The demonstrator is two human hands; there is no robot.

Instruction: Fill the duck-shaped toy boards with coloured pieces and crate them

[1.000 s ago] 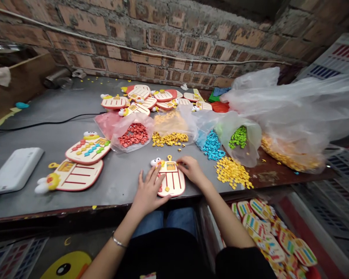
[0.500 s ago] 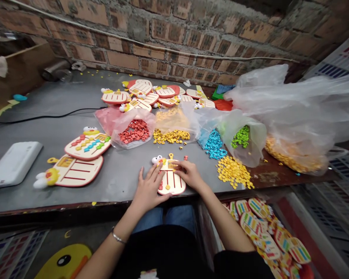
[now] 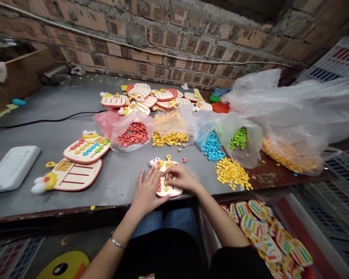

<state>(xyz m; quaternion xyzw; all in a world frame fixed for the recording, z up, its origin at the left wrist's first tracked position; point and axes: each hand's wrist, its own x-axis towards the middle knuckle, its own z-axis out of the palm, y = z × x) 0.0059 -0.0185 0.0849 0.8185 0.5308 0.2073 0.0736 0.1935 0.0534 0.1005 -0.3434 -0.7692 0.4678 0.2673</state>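
A cream toy board [image 3: 173, 191] with a red rim, white bulging eyes and a yellow loop lies at the table's front edge. My left hand [image 3: 146, 192] rests over its left side, fingers stretched and thumb along the lower edge. Over the slots, my right hand [image 3: 180, 179] has its fingers bent and pinched; whatever is between the fingertips is hidden. Red beads [image 3: 158, 187] sit in the leftmost slot, and a yellow bead [image 3: 166, 189] is in the neighbouring one. A loose red bead [image 3: 184, 160] lies just beyond the board.
Behind are bags of red beads [image 3: 133, 133], yellow beads [image 3: 170, 138], blue beads [image 3: 212, 145] and green beads [image 3: 237, 138]. A yellow bead pile [image 3: 232, 173] lies right. Two boards [image 3: 81, 174] and a white device [image 3: 14, 168] stand left; a bin of boards [image 3: 267, 232] is below right.
My right hand has shifted down and left across the slots, its fingers more curled. My left hand stays on the board. The view has tilted slightly.
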